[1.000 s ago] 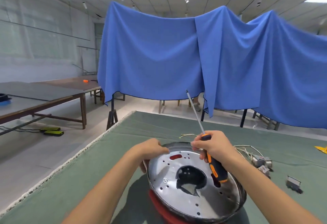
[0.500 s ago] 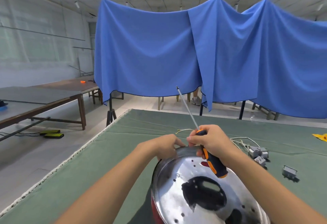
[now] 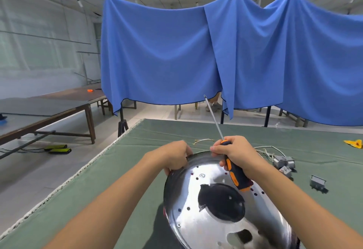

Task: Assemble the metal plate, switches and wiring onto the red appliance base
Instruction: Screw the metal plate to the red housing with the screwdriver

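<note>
Your left hand [image 3: 174,157] has its grip curled over the far left rim of the metal plate [image 3: 198,223], fingers wrapped round the edge. Your right hand [image 3: 234,153] holds the screwdriver [image 3: 236,174] by its black and orange handle, grip closed round it, with the shaft slanting up and away and the tip in the air above the tabletop [image 3: 117,180]. The fingertips of that hand also touch the plate's far rim.

The plate is shiny, round and dotted with small holes, with a large dark opening near its middle and a smaller one closer to you. It lies close in front of you. A sliver of the red base [image 3: 164,211] shows under its left edge; the rest is hidden.

To the right of your right hand lie the wires [image 3: 265,149] and grey switches [image 3: 283,163], just beside the plate. Farther right sits a small grey part [image 3: 317,182], apart from them. A thin wire loop [image 3: 203,141] lies beyond your hands.
</note>
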The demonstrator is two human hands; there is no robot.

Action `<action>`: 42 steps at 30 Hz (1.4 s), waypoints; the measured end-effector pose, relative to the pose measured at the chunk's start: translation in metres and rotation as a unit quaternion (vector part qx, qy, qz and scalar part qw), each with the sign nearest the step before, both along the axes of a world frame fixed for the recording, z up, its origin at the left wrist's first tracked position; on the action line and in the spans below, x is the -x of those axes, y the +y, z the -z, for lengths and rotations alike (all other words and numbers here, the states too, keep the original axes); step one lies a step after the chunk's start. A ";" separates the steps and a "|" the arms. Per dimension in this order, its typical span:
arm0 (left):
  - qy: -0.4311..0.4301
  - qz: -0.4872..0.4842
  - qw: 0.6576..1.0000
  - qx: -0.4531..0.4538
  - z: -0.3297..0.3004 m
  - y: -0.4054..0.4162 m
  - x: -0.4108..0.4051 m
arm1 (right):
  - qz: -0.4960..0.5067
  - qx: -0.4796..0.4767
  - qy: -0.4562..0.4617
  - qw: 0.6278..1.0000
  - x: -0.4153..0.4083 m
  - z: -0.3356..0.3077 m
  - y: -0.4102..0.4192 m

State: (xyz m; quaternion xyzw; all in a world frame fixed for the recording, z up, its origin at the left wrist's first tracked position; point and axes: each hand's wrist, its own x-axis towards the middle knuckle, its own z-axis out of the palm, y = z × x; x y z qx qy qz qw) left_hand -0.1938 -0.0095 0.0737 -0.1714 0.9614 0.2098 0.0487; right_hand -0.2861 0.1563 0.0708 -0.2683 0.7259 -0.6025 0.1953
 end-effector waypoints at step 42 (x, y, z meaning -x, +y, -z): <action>0.323 -0.221 0.652 -0.650 0.017 0.019 -0.017 | -0.021 0.176 0.019 0.984 -0.027 0.026 -0.072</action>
